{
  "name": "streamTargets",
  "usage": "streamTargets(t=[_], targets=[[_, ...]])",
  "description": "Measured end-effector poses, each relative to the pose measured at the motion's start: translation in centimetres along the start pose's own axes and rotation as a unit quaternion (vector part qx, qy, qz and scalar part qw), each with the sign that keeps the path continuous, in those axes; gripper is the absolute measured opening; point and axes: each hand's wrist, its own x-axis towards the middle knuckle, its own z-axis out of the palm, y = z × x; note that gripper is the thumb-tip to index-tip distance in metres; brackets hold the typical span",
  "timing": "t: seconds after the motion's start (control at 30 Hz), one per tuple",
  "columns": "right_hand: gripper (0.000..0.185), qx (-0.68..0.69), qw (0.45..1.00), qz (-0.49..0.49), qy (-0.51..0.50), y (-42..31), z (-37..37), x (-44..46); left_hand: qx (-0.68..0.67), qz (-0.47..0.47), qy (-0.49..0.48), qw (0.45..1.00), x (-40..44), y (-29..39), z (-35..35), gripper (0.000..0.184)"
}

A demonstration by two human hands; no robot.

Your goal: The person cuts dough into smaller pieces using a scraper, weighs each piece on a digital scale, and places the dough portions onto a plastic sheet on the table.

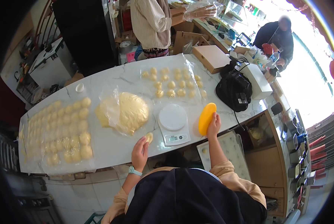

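One small dough piece [149, 137] being held in left hand [139, 151] at near edge of counter [113, 152]; right hand [213, 128] grasping yellow tool [205, 120] near same edge. White scale [173, 120] sitting between hands; large dough mass [133, 110] lying left of scale; dough balls [84, 125] covering left end.

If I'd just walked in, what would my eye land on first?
Probably the big dough mound, partly under clear plastic, near the middle of the counter. Next, the bright yellow tool in the right hand, just right of the white scale. Then the rows of dough balls under plastic at the counter's left end.
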Motion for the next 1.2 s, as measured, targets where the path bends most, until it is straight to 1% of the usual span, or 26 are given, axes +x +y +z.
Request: streamTargets(t=[0.1,0.2,0.3,0.4,0.5,0.6,0.8,1.1,1.2], targets=[[0.031,-0.004,1.0,0.005,0.002,0.0,0.1,0.0,0.026,0.009,-0.021,0.999,0.1,0.0,-0.2,0.025],[0.031,-0.006,1.0,0.006,0.01,0.0,0.1,0.0,0.034,0.022,-0.026,0.999,0.2,0.2,-0.2,0.032],[0.031,-0.005,1.0,0.001,0.006,0.2,0.0,0.1,0.093,0.042,-0.025,0.994,0.4,1.0,-0.3,0.045],[0.034,-0.027,1.0,-0.015,0.006,0.5,-0.2,0.3,0.114,0.056,0.018,0.992,1.3,2.2,-0.7,0.055],[0.035,-0.021,1.0,-0.01,0.004,0.4,-0.2,0.1,0.065,-0.006,-0.01,0.998,0.6,1.2,-0.2,0.055],[0.032,-0.028,1.0,-0.007,-0.002,0.2,-0.2,0.0,0.072,0.006,-0.027,0.997,0.3,0.8,-0.1,0.047],[0.031,-0.014,1.0,-0.001,0.007,-0.1,0.1,-0.2,0.056,0.002,-0.015,0.998,0.1,0.3,0.2,0.035],[0.031,-0.013,1.0,0.007,0.016,0.0,0.2,-0.1,0.059,0.014,-0.021,0.998,0.0,-0.1,0.0,0.036],[0.032,-0.022,1.0,0.003,0.012,-0.1,0.2,-0.2,0.066,0.02,-0.002,0.998,0.3,0.7,-0.1,0.039]])
